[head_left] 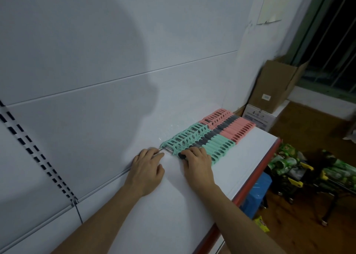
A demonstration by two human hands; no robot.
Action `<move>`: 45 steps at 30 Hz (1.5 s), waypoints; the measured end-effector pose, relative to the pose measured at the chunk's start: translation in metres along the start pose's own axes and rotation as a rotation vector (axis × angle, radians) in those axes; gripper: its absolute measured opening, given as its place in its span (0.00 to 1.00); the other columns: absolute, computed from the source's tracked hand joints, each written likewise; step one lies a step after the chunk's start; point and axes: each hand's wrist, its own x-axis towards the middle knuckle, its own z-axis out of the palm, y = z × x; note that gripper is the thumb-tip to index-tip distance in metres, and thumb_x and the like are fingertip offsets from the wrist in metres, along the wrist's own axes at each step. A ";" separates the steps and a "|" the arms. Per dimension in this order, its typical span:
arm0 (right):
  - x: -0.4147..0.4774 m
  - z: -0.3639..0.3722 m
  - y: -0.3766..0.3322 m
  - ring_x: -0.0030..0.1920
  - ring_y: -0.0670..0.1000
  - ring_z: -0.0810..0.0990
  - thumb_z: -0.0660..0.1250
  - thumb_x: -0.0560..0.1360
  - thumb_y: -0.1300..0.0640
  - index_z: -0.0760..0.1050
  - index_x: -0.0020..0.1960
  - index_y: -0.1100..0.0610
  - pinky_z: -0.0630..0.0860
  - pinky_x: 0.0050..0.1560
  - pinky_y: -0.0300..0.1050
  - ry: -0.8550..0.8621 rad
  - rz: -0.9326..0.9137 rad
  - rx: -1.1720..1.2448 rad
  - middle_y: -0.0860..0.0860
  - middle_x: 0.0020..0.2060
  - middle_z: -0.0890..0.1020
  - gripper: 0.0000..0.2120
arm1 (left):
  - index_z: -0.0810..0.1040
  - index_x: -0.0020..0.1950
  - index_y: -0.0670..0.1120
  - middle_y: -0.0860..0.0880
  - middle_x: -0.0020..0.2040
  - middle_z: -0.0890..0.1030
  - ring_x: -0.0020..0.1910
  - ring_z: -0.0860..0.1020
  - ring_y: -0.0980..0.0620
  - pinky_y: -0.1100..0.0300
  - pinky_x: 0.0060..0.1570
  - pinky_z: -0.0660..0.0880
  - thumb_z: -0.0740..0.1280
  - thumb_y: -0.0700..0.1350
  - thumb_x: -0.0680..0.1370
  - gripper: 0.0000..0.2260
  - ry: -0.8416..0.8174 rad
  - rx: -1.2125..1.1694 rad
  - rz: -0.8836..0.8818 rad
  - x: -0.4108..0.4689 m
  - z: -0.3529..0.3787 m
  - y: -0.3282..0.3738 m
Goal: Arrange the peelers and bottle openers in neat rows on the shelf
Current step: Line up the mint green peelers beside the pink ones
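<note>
A tight row of mint-green peelers [204, 141] lies side by side on the white shelf [248, 153], and a row of pink peelers [231, 124] continues it toward the far right end. Each has a dark grey middle grip and a slotted handle. My left hand [147, 169] rests flat on the shelf, its fingertips touching the metal blade end of the nearest green peeler [169, 147]. My right hand [198, 163] presses on that same peeler's grey grip and handle, covering most of it.
The shelf's white back panel [96, 80] rises right behind the rows, with a slotted upright [28, 149] at the left. A red strip [248, 188] edges the shelf front. Cardboard boxes [273, 86] stand beyond the shelf's right end. A blue stool [254, 192] and a loaded cart [308, 172] stand on the floor below.
</note>
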 end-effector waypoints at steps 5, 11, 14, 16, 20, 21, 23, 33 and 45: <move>-0.001 -0.010 -0.002 0.60 0.56 0.73 0.64 0.80 0.55 0.80 0.61 0.52 0.69 0.54 0.52 -0.060 -0.044 -0.077 0.50 0.56 0.79 0.11 | 0.79 0.66 0.44 0.47 0.68 0.77 0.67 0.74 0.44 0.49 0.67 0.71 0.62 0.43 0.78 0.18 -0.017 -0.025 0.020 -0.015 -0.012 0.005; -0.020 -0.034 -0.017 0.67 0.54 0.67 0.66 0.79 0.46 0.71 0.70 0.48 0.67 0.64 0.52 -0.208 -0.107 -0.179 0.49 0.66 0.73 0.21 | 0.68 0.76 0.47 0.48 0.77 0.68 0.75 0.65 0.48 0.52 0.71 0.66 0.57 0.49 0.84 0.21 -0.152 0.100 -0.003 -0.075 -0.038 -0.012; -0.041 -0.049 -0.040 0.68 0.54 0.68 0.63 0.81 0.45 0.68 0.72 0.49 0.67 0.64 0.54 -0.226 -0.188 -0.163 0.50 0.68 0.73 0.21 | 0.60 0.81 0.46 0.47 0.81 0.61 0.79 0.61 0.50 0.51 0.75 0.60 0.55 0.52 0.85 0.25 -0.178 0.203 -0.108 -0.124 -0.068 -0.026; -0.059 -0.052 -0.066 0.69 0.55 0.68 0.61 0.82 0.46 0.68 0.73 0.51 0.67 0.64 0.55 -0.247 -0.259 -0.107 0.50 0.68 0.73 0.21 | 0.57 0.82 0.46 0.48 0.82 0.60 0.80 0.59 0.50 0.52 0.77 0.56 0.55 0.52 0.86 0.26 -0.169 0.249 -0.194 -0.166 -0.092 -0.037; -0.098 -0.043 -0.142 0.72 0.53 0.67 0.59 0.82 0.43 0.66 0.74 0.52 0.66 0.68 0.54 -0.311 -0.441 -0.032 0.49 0.71 0.72 0.24 | 0.59 0.82 0.46 0.46 0.81 0.62 0.79 0.61 0.48 0.50 0.74 0.60 0.58 0.53 0.85 0.27 -0.117 0.296 -0.358 -0.261 -0.147 -0.066; -0.108 -0.041 -0.168 0.73 0.54 0.66 0.58 0.82 0.43 0.65 0.75 0.53 0.65 0.70 0.55 -0.341 -0.488 -0.015 0.50 0.72 0.72 0.24 | 0.60 0.82 0.46 0.46 0.81 0.62 0.79 0.60 0.48 0.50 0.73 0.62 0.57 0.54 0.84 0.27 -0.117 0.327 -0.419 -0.288 -0.163 -0.075; -0.132 -0.036 -0.223 0.74 0.54 0.64 0.57 0.83 0.43 0.64 0.75 0.55 0.63 0.73 0.57 -0.404 -0.591 0.017 0.51 0.73 0.69 0.25 | 0.59 0.81 0.45 0.45 0.82 0.60 0.80 0.59 0.47 0.48 0.73 0.63 0.56 0.55 0.85 0.27 -0.128 0.374 -0.553 -0.346 -0.196 -0.094; -0.277 -0.030 -0.543 0.76 0.54 0.63 0.56 0.84 0.45 0.61 0.78 0.55 0.61 0.74 0.57 -0.490 -1.157 0.245 0.51 0.76 0.67 0.26 | 0.61 0.80 0.47 0.45 0.80 0.61 0.78 0.60 0.43 0.42 0.72 0.66 0.56 0.58 0.84 0.27 0.034 0.503 -1.183 -0.688 -0.353 -0.173; -0.505 0.004 -0.874 0.68 0.56 0.70 0.59 0.82 0.43 0.69 0.71 0.54 0.70 0.68 0.53 -0.586 -1.441 0.326 0.53 0.68 0.74 0.23 | 0.62 0.78 0.47 0.44 0.76 0.64 0.74 0.65 0.41 0.39 0.67 0.67 0.57 0.57 0.83 0.26 -0.022 0.481 -1.535 -0.998 -0.459 -0.271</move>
